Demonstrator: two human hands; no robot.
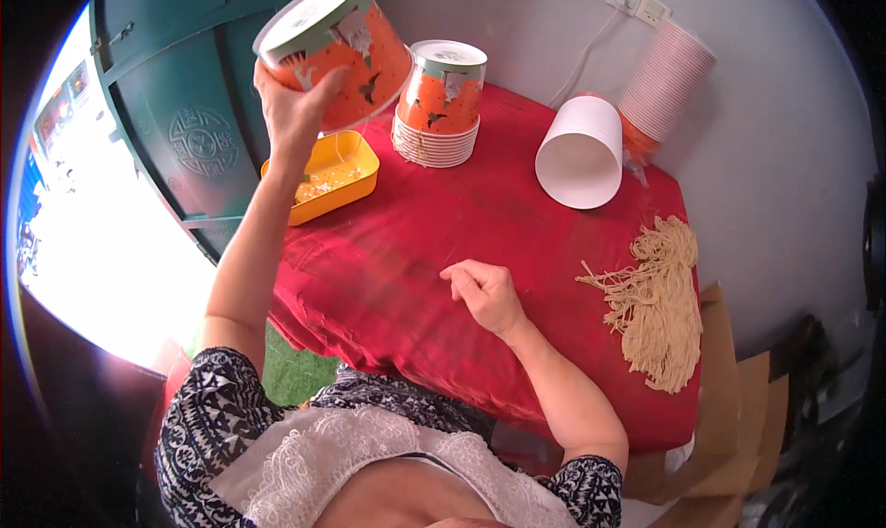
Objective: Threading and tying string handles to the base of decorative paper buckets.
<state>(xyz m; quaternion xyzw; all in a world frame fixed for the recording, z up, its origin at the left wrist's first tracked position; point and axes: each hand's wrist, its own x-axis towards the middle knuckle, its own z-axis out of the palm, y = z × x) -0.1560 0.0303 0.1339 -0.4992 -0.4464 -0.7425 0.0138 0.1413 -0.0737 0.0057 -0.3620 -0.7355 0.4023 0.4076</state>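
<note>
My left hand (293, 113) is raised at the far left, gripping an orange paper bucket (374, 53) with a green band. The bucket is tilted, its white base facing up. Just right of it, a nested stack of matching upturned buckets (438, 103) stands on the table. Below the held bucket sits a yellow plastic tray (343, 194) with small pale bits inside. Over the middle of the red-covered table (415, 330), my right hand (487, 295) has its fingers curled in, and nothing shows in it. A bundle of beige cords (660, 316) lies at the right.
Against the back wall leans a tall nested stack of buckets (669, 80). Beside it a white-lined bucket (581, 154) lies on its side, mouth toward me. Wall sockets (637, 2) with a white cable are above. A green door (185, 113) and cardboard boxes (738, 417) flank the table.
</note>
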